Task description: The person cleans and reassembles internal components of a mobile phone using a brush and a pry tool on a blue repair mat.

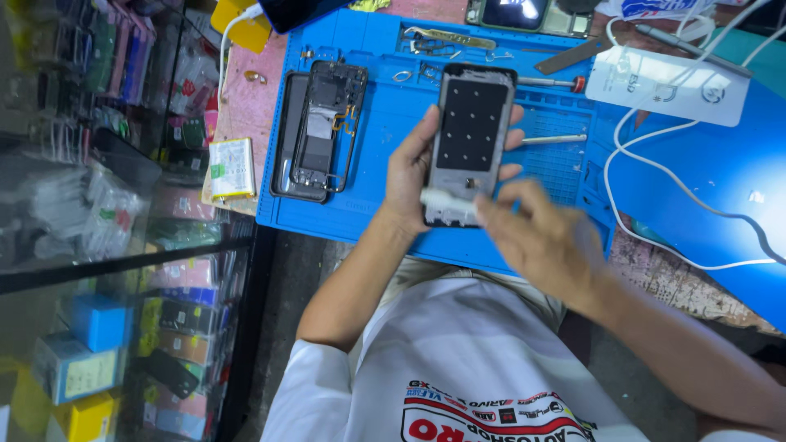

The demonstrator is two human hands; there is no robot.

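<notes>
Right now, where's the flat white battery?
In the head view, the flat white battery lies on the pinkish bench just off the blue work mat's left edge, beside the opened black phone body.

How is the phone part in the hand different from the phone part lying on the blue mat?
The held phone frame is lifted upright in the left hand; the opened phone body lies flat on the blue mat, untouched. The held frame shows a grey panel with a dark dotted rectangle; the lying body is mostly black with exposed inner parts. The right hand presses a small white thing on the held frame only. Both are tall rectangles.
</notes>
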